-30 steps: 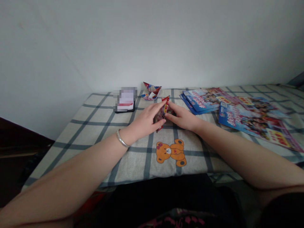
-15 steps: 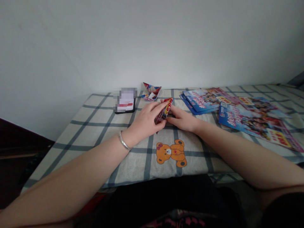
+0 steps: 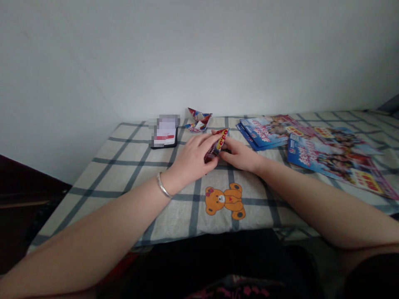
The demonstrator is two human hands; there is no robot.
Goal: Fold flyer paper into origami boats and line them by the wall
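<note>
Between my hands, just above the tablecloth, is a small piece of folded paper [image 3: 222, 142], dark red and blue with yellow print and a pointed end. My left hand [image 3: 197, 155], with a silver bangle at its wrist, is closed on its near left side, thumb below and fingers over the top. From the right, my right hand [image 3: 239, 154] pinches the paper's other side; its fingertips are partly hidden behind the paper. Beyond my hands sits a folded paper shape [image 3: 201, 120] with similar print and raised points.
A phone [image 3: 165, 132] with a lit, partly blurred screen lies left of my hands. On the right lie several printed flyers [image 3: 330, 160], some stacked [image 3: 258, 133]. The checked tablecloth [image 3: 124, 174] bears a bear picture [image 3: 225, 201]. A white wall [image 3: 199, 54] rises behind the table.
The folded paper has turned slightly and shifted a little to the right, with both hands still on it. Everything else on the table stays put.
</note>
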